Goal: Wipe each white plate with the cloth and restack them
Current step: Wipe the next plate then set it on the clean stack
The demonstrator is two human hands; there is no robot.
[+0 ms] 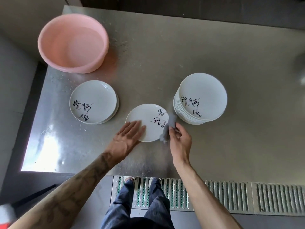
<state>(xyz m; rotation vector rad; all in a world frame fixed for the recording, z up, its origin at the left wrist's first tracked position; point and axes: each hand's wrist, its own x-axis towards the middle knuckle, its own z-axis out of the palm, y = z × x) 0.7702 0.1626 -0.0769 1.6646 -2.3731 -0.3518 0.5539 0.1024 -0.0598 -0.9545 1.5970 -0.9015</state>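
Bare arms (74,187) reach over the bench (165,55) to one white plate (148,119) lying flat. The left hand (130,133) keeps its fingers (137,126) straight and close together on the plate's near left rim. The right hand (178,138) pinches a grey cloth (169,128) at the plate's right rim. Left of this plate sits a short stack (94,101), right of it a tall stack (201,98), and far behind on the left a pink tub (72,43).

Left grip (127,134) flat, palm up; right grip (179,139) curled, pinching.

A basin (72,43) sits at the tabletop's (222,154) far-left corner, a low plate stack (93,101) before it. Rightward lie a single plate (146,119), a cloth (168,128) at its right rim, then a tall plate stack (202,96).
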